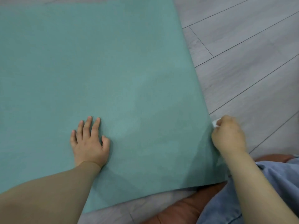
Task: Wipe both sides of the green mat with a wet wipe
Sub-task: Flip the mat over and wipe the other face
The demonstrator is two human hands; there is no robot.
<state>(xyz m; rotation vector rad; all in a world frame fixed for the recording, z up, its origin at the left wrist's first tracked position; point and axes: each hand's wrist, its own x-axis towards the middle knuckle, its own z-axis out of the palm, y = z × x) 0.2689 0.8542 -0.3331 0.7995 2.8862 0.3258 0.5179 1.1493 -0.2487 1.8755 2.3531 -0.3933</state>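
The right hand (pixel 228 135), at the lower right of the frame, has its fingers curled tight around a small white wipe (pixel 216 123). Only a bit of the wipe peeks out at the top of the fist. The fist sits right at the right edge of the green mat (pixel 97 62).

The left hand (pixel 89 139), low and left of the middle, lies flat on the mat with its fingers straight and spread. It holds nothing; it just presses down.

The mat fills most of the frame and lies on a gray wood floor (pixel 250 54). Its near corner, at the lower right, lifts a little.

To wipe well, I think the flat hand should press firmly so the mat does not slide. The wipe should open out more, so more of it rubs. Long, even strokes right over the edge would help. The lifted corner could fold, so go gently there.
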